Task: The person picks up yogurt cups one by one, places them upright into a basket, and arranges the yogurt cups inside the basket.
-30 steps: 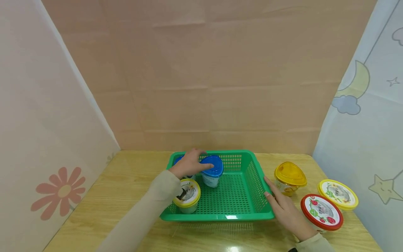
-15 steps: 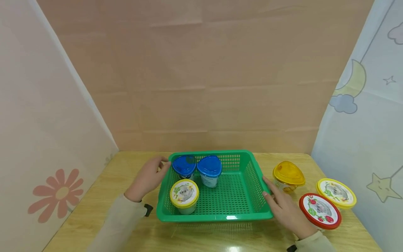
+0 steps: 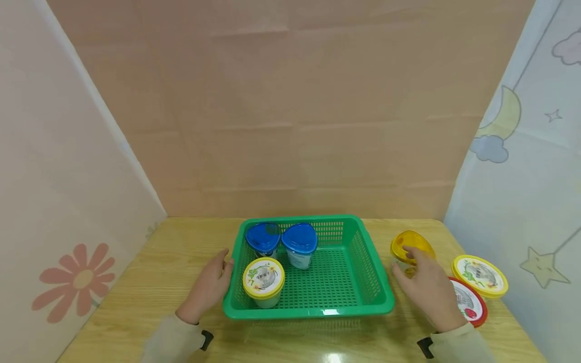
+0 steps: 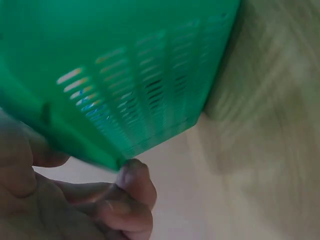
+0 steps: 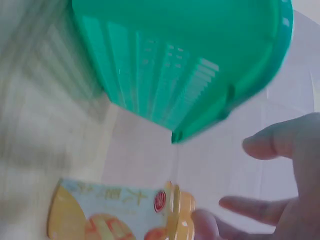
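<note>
A green plastic basket (image 3: 308, 313) sits mid-table. My left hand (image 3: 206, 288) touches its left rim; the left wrist view has the fingers (image 4: 135, 185) bent loosely at the rim. Inside the basket are two cups with blue lids, a left one (image 3: 263, 236) and a right one (image 3: 299, 238), plus a round tub with a yellow-rimmed lid (image 3: 264, 277) in front. My right hand (image 3: 431, 292) reaches over a cup with an orange-yellow lid (image 3: 422, 243), thumb and fingers spread. In the right wrist view a fingertip meets or nearly meets that cup's lid (image 5: 182, 215).
On the right, a red-rimmed round tub (image 3: 472, 303) is partly covered by my right hand. Beside it stands another round tub with a yellow-rimmed lid (image 3: 481, 275). Paper-covered walls enclose the wooden table (image 3: 190, 239) at back and sides.
My left hand has left the blue-lidded cup and moved out to the basket's left rim. My right hand has gone from the right rim to the orange-yellow-lidded cup.
</note>
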`<state>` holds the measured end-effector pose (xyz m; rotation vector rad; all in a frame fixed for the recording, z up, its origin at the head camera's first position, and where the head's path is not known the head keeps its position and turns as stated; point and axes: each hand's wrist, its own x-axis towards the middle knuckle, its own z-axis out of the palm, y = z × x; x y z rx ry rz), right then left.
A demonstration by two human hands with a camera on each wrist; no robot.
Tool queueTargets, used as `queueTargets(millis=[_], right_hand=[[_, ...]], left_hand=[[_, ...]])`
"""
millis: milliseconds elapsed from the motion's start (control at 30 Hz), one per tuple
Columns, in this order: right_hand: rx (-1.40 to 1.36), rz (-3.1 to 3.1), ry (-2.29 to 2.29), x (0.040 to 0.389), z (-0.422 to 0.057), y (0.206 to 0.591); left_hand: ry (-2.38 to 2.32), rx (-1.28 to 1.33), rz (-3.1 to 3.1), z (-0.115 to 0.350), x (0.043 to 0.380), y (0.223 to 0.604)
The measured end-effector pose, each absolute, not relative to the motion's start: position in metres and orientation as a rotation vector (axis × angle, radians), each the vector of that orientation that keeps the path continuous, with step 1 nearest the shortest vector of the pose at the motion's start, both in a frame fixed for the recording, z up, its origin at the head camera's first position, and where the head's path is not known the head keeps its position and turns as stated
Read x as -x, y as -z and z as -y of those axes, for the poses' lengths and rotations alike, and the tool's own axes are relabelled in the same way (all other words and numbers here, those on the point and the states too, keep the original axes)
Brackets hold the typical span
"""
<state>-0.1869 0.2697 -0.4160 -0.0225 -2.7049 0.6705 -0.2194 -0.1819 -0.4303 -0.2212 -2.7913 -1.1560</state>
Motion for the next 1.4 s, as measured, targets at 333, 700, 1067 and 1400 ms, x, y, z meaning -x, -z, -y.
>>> queueTargets(millis=[333,700,1067,1400], right_hand=[[0.202,2.646,-0.574,0.197,-0.290,0.408],[0.355,2.856,-0.615,0.218,-0.296,0.399],[0.405,2.918,-0.597,0.232,-0.296,0.402],[0.430,2.958,-0.592,0.240,-0.299,0.408]], left_hand=[[1.421,0.271,2.713,0.181,0.223,0.447],[1.538,0.346,2.675,0.185,0.225,0.452],[1.606,0.382,2.660,0.187,0.227,0.457],[1.648,0.385,2.646,0.186,0.228,0.457]])
